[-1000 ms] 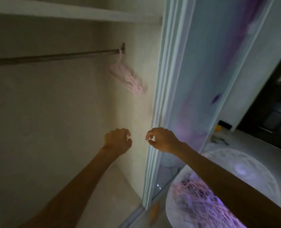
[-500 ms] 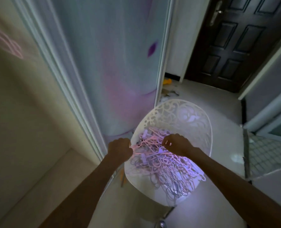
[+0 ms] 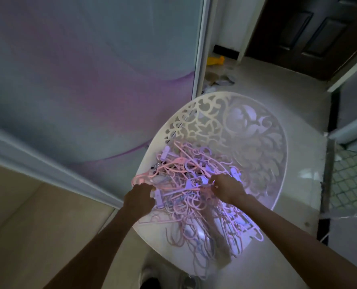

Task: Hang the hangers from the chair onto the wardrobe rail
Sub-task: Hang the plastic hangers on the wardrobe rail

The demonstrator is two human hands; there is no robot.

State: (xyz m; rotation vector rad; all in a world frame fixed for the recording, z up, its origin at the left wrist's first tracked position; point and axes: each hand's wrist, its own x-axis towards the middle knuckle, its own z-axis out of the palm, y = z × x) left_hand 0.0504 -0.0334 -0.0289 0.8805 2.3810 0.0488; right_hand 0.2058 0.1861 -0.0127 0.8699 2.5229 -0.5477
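Note:
A white chair (image 3: pixel 246 130) with a lacy cut-out back stands below me. Its seat holds a tangled heap of pink and pale purple hangers (image 3: pixel 194 205). My left hand (image 3: pixel 140 198) grips the left end of a pink hanger (image 3: pixel 152 175) at the pile's near left edge. My right hand (image 3: pixel 225 187) pinches hanger wires in the middle of the heap. The wardrobe rail is out of view.
The sliding wardrobe door (image 3: pixel 90 80) with purple swirls fills the upper left, its white frame (image 3: pixel 48 165) running diagonally. The open wardrobe interior (image 3: pixel 27 215) lies at lower left. A dark door (image 3: pixel 319 28) stands at the top right, with a yellow object (image 3: pixel 215 60) and litter on the floor.
My view swung from the wardrobe rail down to the chair. Both hands dropped from the wardrobe opening onto the hanger pile and took hold of hangers.

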